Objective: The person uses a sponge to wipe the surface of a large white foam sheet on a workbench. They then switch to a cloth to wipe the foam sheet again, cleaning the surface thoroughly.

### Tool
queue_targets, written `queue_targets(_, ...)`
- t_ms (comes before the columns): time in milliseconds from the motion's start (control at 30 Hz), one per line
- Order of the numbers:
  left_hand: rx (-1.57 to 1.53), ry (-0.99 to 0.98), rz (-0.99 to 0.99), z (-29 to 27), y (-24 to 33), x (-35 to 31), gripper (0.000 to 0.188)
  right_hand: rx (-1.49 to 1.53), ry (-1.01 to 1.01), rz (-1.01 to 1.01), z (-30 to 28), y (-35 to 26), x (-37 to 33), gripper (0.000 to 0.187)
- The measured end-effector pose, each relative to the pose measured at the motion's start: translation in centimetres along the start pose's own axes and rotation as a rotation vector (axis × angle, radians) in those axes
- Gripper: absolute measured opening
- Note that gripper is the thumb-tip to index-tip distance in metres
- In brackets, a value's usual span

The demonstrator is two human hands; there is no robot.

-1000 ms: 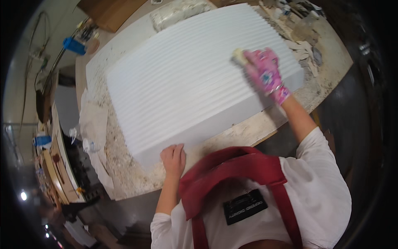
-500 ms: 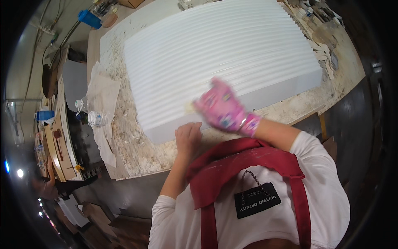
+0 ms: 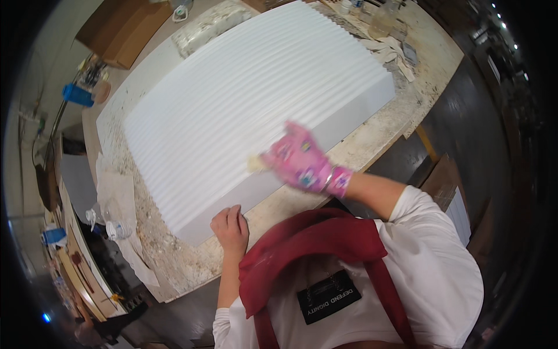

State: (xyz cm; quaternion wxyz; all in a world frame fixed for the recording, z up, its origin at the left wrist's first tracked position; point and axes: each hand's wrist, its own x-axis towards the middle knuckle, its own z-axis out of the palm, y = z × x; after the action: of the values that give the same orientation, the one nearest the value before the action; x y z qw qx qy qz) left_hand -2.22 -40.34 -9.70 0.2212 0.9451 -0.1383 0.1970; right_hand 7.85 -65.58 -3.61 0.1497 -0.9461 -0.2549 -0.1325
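A large white slab with a ribbed top and a smooth near side lies on a stained worktable. My right hand, in a pink flowered glove, is over the slab's near edge. Its fingers close on a small pale yellow pad, like a sponge, at the ribbed surface; motion blurs the pad, and the glove hides part of it. My bare left hand rests against the slab's near side, toward its left corner. Its fingers are loosely bent and slightly apart, with nothing visible in them.
An open cardboard box and a clear plastic-wrapped bundle sit beyond the slab. A blue cup is at far left, plastic bottles nearer. Crumpled light gloves or cloths lie by the right end.
The view has turned, so the slab appears further left and more slanted, and the box shows. My left hand's fingers have loosened a little; my right hand stays near the slab's edge with the pad.
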Motion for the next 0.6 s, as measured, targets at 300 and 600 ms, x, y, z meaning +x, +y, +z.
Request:
queue_targets(300, 0.072, 0.031, -0.003, 0.9, 3.7, 1.8, 0.022, -0.459, 0.128, 0.225, -7.8, 19.8, -3.3, 0.024)
queue_targets(600, 0.036, -0.025, 0.004, 3.5, 7.7, 4.8, 0.022, -0.304, 0.071, 0.558, -11.6, 30.0, -8.0, 0.028)
